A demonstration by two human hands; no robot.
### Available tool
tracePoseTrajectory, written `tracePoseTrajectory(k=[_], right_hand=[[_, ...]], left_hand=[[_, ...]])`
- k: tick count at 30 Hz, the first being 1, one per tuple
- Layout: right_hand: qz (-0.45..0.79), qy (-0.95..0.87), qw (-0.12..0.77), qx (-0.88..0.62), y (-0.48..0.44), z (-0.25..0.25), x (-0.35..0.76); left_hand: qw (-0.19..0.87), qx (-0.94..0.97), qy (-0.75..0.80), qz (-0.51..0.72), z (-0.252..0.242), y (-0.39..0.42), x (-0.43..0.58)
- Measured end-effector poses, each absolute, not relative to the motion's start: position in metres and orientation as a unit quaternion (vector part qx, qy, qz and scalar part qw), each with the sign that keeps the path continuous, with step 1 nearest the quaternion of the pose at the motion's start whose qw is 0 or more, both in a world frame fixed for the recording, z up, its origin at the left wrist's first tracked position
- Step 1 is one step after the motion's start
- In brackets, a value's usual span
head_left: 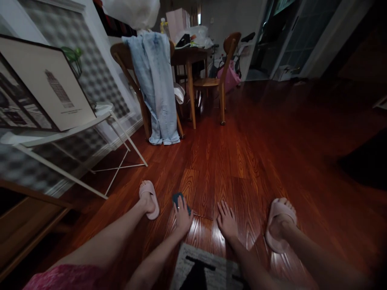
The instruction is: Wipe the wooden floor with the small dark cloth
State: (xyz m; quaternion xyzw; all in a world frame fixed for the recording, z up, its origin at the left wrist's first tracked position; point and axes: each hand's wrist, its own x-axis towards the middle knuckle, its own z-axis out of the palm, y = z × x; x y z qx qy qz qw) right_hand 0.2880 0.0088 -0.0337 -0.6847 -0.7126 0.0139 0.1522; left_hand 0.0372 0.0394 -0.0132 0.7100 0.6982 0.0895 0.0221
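Note:
I sit on a red-brown wooden floor (pixel 248 161) with my legs stretched out and apart. My left hand (pixel 183 215) lies over a small dark teal cloth or pad (pixel 177 198) on the boards, its fingers resting on top of it. My right hand (pixel 226 219) lies flat on the bare floor beside it, fingers spread, holding nothing. Both feet wear pale pink slippers: the left slipper (pixel 149 197) and the right slipper (pixel 279 229).
A grey rug with black marks (pixel 205 270) lies under my forearms. At left a white folding stand (pixel 75 133) carries a framed print (pixel 42 84). Behind it stand a wooden table (pixel 189 56) and chairs, one draped with light blue jeans (pixel 157 88). A doorway opens at the back right.

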Motion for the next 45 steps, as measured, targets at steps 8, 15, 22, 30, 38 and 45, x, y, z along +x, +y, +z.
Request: tracePoseTrajectory(k=[8, 15, 22, 30, 38, 45], right_hand=[[0.010, -0.718, 0.156, -0.678, 0.008, -0.036, 0.290], [0.008, -0.715, 0.160, -0.681, 0.009, -0.038, 0.290], [0.009, -0.714, 0.161, -0.682, 0.009, -0.039, 0.288], [-0.005, -0.707, 0.163, -0.688, 0.010, -0.060, 0.298], [-0.013, -0.695, 0.187, -0.694, 0.013, -0.078, 0.302], [-0.020, -0.685, 0.233, -0.690, 0.013, -0.090, 0.304]], left_hand=[[0.084, 0.858, 0.499, 0.091, -0.024, 0.004, 0.103], [0.029, 0.738, 0.668, 0.089, 0.001, 0.085, 0.015], [0.022, 0.748, 0.658, 0.079, -0.015, 0.031, 0.050], [0.059, 0.882, 0.462, 0.076, -0.027, 0.002, 0.105], [-0.001, 0.703, 0.702, 0.114, -0.013, 0.092, -0.008], [-0.009, 0.725, 0.680, 0.111, -0.027, 0.035, 0.052]])
